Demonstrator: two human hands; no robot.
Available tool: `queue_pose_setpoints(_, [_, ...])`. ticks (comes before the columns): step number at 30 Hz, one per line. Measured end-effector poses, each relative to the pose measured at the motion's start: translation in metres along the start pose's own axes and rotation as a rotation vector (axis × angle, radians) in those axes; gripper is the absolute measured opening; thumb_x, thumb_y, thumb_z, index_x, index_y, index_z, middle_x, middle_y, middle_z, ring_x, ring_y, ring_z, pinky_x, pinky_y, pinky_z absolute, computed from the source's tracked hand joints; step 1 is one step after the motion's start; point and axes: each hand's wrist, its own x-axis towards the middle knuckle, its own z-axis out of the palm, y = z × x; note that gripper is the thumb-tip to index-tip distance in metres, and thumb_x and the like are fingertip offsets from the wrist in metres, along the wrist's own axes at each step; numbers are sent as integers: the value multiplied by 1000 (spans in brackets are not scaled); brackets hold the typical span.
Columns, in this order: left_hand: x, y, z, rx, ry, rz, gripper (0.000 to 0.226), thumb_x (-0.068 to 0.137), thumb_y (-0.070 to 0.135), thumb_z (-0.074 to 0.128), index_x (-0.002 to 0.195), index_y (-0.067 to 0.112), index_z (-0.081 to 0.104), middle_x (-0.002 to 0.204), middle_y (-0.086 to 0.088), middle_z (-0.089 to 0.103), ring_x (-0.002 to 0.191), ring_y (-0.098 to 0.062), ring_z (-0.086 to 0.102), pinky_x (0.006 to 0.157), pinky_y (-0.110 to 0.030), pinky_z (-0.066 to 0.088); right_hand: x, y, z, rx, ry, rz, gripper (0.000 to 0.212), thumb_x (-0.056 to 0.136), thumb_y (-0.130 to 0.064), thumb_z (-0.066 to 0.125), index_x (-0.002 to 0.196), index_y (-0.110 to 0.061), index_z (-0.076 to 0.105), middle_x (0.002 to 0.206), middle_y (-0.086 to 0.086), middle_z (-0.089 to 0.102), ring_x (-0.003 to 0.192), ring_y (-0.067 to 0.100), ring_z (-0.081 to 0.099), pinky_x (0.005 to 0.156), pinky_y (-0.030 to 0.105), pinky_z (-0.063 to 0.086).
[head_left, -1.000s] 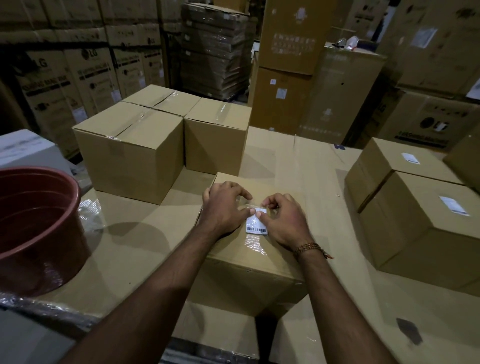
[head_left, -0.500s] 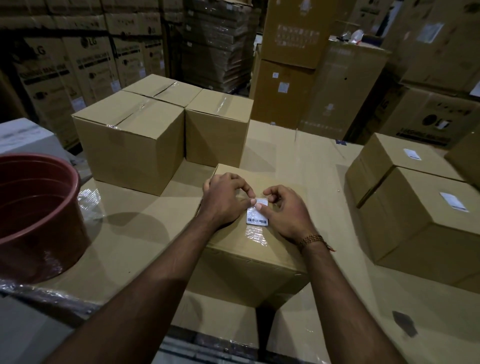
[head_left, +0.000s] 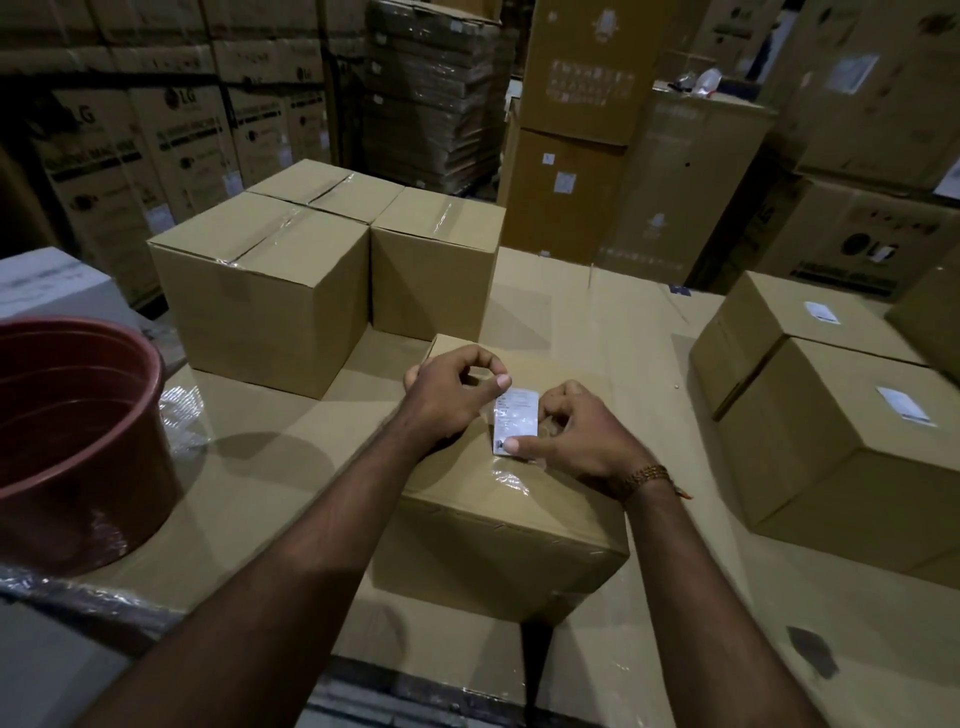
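Your work is the small white label (head_left: 519, 415). It lies on top of the box (head_left: 493, 525) directly in front of you, on the far half of its lid, just beyond the shiny strip of tape (head_left: 509, 480) along the seam. Your right hand (head_left: 587, 441) has it: the thumb bears on the near left corner, and the curled fingertips sit against the right edge. Your left hand (head_left: 447, 400) hovers just left of the label with its fingers curled in a ring and the thumb tip at the far left corner — whether it pinches anything there, the view doesn't show.

I'd judge the label to be thin, limp and sticky-backed. It weighs next to nothing, but it will likely crease or fold onto itself if you grip it in the middle. Keep to the corners and edges, and smooth it from one side across to the other to push out bubbles. The tape looks slick, so the label may stick less well there than on bare cardboard. The box seems stiff enough to take firm thumb pressure and shouldn't slide on the desk (head_left: 291, 467).

Left of the box stands a red tub (head_left: 78, 441). Beyond the box are sealed boxes (head_left: 270, 291) with no label showing. To its right sit two labelled boxes (head_left: 841, 467) — a fair guide to where the sticker belongs.
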Motion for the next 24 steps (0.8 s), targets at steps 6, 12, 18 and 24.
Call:
queue_pose_setpoints(6, [1,-2,2,-13,-6,6,22,84,64,78,100,49,72,91,27,73,100,-11,68,103,-58,52,0,4,-3,-31,-81,18,72,47,-66,100,104,-27,80,118,-11,52,115,12,51,101,41,53])
queue_pose_setpoints(12, [-7,4,-19,48,-203,23,78,83,55,84,151,32,52,147,8,61,137,-11,54,109,-39,51,3,9,0,-17,-67,45,81,42,-72,97,107,-31,70,121,-9,57,112,15,60,96,46,59])
queue_pose_setpoints(18, [-20,-3,-26,314,-291,134,30,78,57,87,100,38,82,160,10,49,146,-18,43,113,-51,46,8,15,3,-80,-42,47,91,41,-80,93,115,-33,70,121,-13,54,112,8,56,96,41,59])
queue_pose_setpoints(24, [-20,-1,-26,317,-295,131,17,80,59,84,82,42,81,153,18,53,144,-12,37,116,-56,36,5,11,-1,-84,-76,64,90,47,-73,96,122,-35,63,122,-12,52,112,6,55,88,30,55])
